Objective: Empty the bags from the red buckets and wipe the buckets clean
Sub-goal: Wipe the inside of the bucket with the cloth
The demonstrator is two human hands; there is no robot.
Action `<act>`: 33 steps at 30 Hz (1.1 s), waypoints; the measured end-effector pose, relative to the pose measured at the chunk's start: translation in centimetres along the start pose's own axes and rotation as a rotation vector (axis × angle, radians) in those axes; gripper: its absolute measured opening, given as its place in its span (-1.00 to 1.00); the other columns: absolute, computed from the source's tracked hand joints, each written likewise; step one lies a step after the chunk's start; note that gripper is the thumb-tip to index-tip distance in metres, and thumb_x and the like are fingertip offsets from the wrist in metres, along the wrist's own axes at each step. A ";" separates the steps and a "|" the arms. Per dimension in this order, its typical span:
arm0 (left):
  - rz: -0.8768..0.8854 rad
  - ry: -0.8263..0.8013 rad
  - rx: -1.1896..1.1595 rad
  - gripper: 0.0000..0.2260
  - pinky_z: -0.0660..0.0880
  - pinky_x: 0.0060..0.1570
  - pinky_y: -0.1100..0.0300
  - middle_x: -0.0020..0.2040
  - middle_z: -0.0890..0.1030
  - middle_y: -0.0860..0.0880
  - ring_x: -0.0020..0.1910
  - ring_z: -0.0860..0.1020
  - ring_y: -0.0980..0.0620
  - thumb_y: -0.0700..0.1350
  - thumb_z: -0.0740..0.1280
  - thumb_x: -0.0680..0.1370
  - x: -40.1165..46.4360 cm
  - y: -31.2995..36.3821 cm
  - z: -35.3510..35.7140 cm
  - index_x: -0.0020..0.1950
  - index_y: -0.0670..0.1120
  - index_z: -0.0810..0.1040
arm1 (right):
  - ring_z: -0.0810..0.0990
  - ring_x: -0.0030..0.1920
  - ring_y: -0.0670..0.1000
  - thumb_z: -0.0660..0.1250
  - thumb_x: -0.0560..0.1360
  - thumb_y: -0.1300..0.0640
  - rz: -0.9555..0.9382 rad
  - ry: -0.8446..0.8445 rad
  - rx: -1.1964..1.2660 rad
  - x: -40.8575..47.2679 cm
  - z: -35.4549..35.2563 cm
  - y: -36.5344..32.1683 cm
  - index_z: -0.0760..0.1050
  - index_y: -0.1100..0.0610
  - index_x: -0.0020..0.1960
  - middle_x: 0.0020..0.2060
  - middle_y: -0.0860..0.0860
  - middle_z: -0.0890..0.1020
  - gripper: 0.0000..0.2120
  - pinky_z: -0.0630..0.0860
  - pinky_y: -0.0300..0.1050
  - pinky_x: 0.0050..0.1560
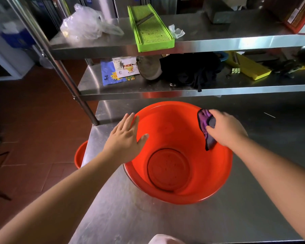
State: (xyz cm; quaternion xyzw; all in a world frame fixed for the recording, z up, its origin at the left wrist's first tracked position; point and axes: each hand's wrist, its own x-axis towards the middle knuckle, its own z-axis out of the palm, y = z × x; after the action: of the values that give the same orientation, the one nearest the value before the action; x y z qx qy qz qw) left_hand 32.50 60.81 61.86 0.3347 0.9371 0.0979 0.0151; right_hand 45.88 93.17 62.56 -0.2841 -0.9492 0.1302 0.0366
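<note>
Red plastic: your bucket stands upright on the steel tabletop, near its left edge and just in front of the lower shelf. Your left hand lies flat, fingers straight, on the bucket's left rim, thumb reaching inside. Your right hand grips a purple cloth pressed against the inner wall at the right rim. The bucket holds no bag. A second red bucket sits lower, beyond the tabletop's left edge, partly hidden by it. Open steel surface lies to the right of the bucket and in front of it. On the upper shelf rest a clear plastic bag and a green slicer overhanging the shelf edge.
</note>
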 end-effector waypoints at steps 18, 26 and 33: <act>0.130 0.026 0.018 -0.25 -0.28 0.56 0.26 0.72 -0.08 0.03 0.67 -0.18 0.13 0.34 0.02 0.66 0.8 0.7 1.9 0.72 -0.07 -0.01 | 0.52 0.22 0.27 0.33 0.56 0.02 0.152 0.119 -0.096 -8.5 0.9 -0.4 0.16 0.07 0.60 0.37 0.16 0.46 -0.33 0.55 0.09 0.06; 0.156 0.043 0.035 -0.24 -0.19 0.61 0.20 0.72 -0.05 -0.01 0.68 -0.15 0.10 0.34 0.02 0.66 0.8 0.4 2.1 0.72 -0.09 0.01 | 0.46 0.17 0.30 0.44 0.49 0.18 0.056 0.354 0.007 -9.6 0.8 0.0 0.40 0.13 0.48 0.27 0.15 0.50 -0.42 0.54 0.21 0.07; 0.148 0.047 0.006 -0.27 -0.15 0.64 0.15 0.72 -0.06 0.00 0.68 -0.16 0.10 0.30 0.07 0.68 0.7 0.3 2.1 0.72 -0.08 0.01 | 0.62 0.03 0.30 0.35 0.53 -0.06 0.343 0.016 0.006 -12.7 0.7 0.1 0.26 0.06 0.48 0.11 0.22 0.61 -0.42 0.44 0.01 -0.15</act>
State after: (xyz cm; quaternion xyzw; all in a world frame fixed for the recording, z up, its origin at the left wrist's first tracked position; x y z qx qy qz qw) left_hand 32.37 61.89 59.85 0.4007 0.9102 0.1036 -0.0153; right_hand 56.45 86.17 61.95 -0.4428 -0.8861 0.1352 0.0223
